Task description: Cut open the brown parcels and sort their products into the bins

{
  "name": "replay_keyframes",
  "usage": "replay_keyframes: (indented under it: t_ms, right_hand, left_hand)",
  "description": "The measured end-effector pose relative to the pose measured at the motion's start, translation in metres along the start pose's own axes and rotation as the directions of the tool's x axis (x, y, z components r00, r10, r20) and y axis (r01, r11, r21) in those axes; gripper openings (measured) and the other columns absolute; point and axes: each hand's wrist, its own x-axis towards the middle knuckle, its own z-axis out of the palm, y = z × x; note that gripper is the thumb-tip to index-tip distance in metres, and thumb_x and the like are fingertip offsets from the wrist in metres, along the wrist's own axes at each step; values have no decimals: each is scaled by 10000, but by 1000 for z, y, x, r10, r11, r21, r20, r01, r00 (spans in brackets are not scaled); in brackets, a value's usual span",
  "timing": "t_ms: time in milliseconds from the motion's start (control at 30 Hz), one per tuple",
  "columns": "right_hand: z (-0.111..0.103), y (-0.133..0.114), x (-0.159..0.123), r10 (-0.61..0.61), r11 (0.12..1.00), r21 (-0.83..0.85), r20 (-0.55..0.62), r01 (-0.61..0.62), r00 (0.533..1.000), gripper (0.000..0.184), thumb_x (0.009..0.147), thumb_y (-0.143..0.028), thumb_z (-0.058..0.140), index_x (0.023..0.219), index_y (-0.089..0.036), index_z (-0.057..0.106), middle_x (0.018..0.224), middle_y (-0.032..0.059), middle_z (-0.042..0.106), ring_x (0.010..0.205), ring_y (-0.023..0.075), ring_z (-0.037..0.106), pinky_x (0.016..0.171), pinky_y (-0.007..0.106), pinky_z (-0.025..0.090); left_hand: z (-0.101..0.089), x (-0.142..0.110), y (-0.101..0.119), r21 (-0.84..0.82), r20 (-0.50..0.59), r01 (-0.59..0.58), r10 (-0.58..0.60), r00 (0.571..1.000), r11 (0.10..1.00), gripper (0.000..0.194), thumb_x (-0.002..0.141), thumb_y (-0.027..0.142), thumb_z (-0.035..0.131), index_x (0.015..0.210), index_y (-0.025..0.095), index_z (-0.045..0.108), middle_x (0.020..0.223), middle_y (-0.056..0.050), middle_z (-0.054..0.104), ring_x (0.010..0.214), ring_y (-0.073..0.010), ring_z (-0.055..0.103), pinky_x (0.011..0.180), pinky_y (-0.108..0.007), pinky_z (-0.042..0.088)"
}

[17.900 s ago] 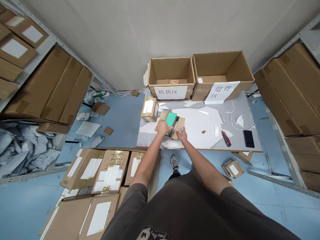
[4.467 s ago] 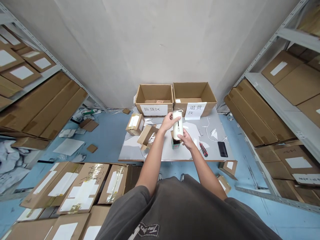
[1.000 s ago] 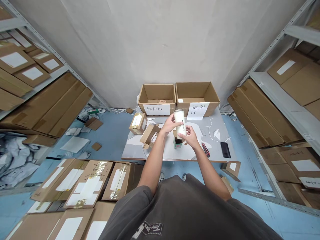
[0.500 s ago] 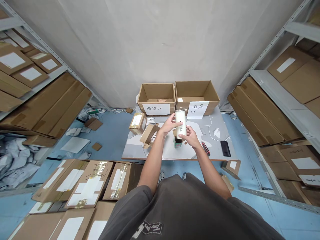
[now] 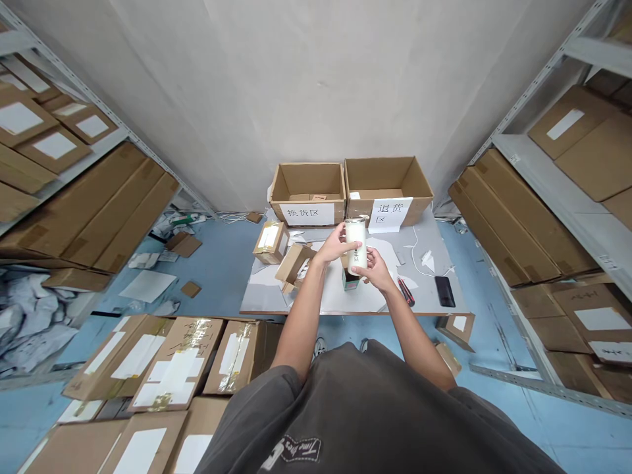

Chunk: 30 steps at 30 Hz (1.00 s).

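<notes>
grey table (image 5: 261, 299) (tumbler (image 5: 359, 255) in hands (image 5: 334, 247))

White cup (image 5: 355, 232) in view, newly turned
Its lettering differs; the green box (image 5: 350, 282), earlier inside the carton (image 5: 292, 262), now stands open on the surface (image 5: 264, 301), the carton farther left.

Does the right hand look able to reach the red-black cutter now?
Probably yes: the cutter lies uncovered on the table beside the right forearm, though the right hand would need to release the white tumbler.
</notes>
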Motion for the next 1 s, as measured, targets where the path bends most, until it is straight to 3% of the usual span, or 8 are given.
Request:
replay_keyframes:
  t_ms: [167, 333, 467, 567, 767, 867, 1000]
  right_hand:
    - [-5, 22, 4, 10, 1000, 5, 15, -10, 1000, 944, 570, -511, 992, 1374, -290, 549, 1394, 132, 689, 1106, 310, 730, 806, 420, 674]
    - [-8, 58, 12, -32, 999, 16, 27, 31, 999, 991, 516, -506, 1010, 1370, -304, 549, 1430, 112, 670, 1261, 307, 688, 1056, 488, 600]
    - [-9, 83, 26, -14, 1000, 14, 44, 13, 999, 1046, 490, -536, 1010, 1391, -293, 536, 1478, 134, 657, 1336, 317, 656, 1155, 507, 522]
    - [-18, 96, 36, 33, 999, -15, 62, -32, 998, 1060, 489, -481, 1003, 1419, -282, 534, 1495, 155, 660, 1378, 340, 639, 1193, 546, 473]
    - [-56, 122, 37, 64, 976, -204, -38, -70, 997, 1035, 623, -381, 909, 1571, -301, 503, 1640, 181, 548, 1571, 376, 465, 1215, 609, 404]
    - [-68, 138, 33, 86, 952, -287, -63, -101, 994, 1078, 621, -349, 909, 1610, -309, 483, 1658, 178, 533, 1546, 383, 488, 1180, 598, 449]
    - [-65, 156, 36, 192, 926, -326, -31, -191, 981, 1214, 512, -286, 945, 1627, -246, 465, 1683, 208, 499, 1419, 377, 591, 1141, 544, 507]
  left_hand:
    - [-15, 21, 15, 224, -57, 38, -25, 998, 974, 768, 700, 455, 966, 1362, 186, 687, 1322, -136, 705, 1127, -262, 667, 1022, -395, 532]
    - [-28, 37, 28, 459, 100, 7, -60, 993, 888, 576, 589, 401, 996, 1071, 180, 771, 975, -46, 723, 985, -256, 665, 916, -361, 508]
    - [-18, 39, 21, 624, 186, -36, -103, 977, 781, 350, 593, 357, 957, 796, 207, 714, 742, 28, 629, 775, -201, 603, 757, -323, 459]
    - [-6, 40, 2, 732, 164, -41, -118, 979, 680, 291, 613, 308, 915, 682, 230, 643, 653, 32, 578, 718, -195, 566, 694, -316, 425]
    - [9, 37, -41, 843, -12, 57, -86, 996, 535, 241, 636, 262, 870, 807, 223, 705, 820, -41, 675, 825, -251, 624, 735, -331, 456]
    - [15, 31, -53, 842, -57, 103, -102, 993, 530, 257, 648, 233, 871, 859, 210, 725, 926, -72, 695, 899, -274, 648, 808, -342, 480]
    - [23, 25, -61, 836, -90, 152, -143, 986, 527, 288, 682, 220, 877, 934, 196, 740, 1018, -97, 698, 944, -293, 662, 857, -359, 485]
